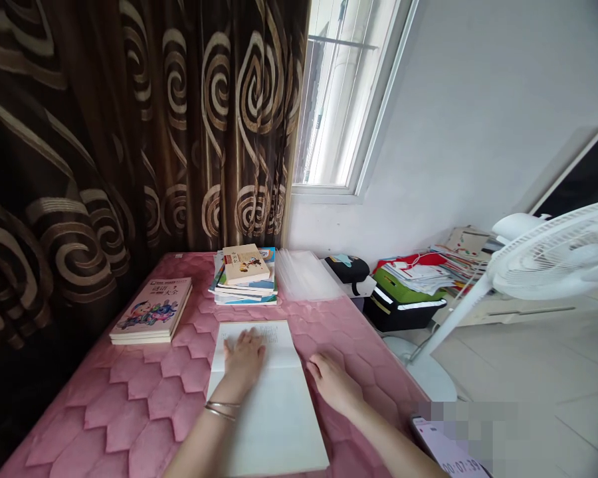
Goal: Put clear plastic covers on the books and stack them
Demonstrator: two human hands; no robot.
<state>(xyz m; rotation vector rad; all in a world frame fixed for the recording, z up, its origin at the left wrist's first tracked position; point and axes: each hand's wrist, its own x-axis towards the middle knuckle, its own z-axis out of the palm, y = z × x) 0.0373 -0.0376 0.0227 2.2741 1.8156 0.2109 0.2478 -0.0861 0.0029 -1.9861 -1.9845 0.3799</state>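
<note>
An open book (pixel 274 411) lies on the pink quilted cover, its far page bearing small print and its near page blank. My left hand (pixel 244 358) rests on the far page, open with fingers spread and palm down; bangles circle that wrist. Just right of the book's edge is my right hand (pixel 331 382), fingers curled inward in a loose closed shape, with nothing visible in them. The fingertips are close to the book's side; whether they touch it I cannot tell.
Two pink-covered books (pixel 152 309) lie stacked at left. Beyond the open book are a pile of books (pixel 246 272) and clear plastic sheets (pixel 309 275). A phone (pixel 446 448) sits at the lower right. A white fan (pixel 553 255) stands right of the bed.
</note>
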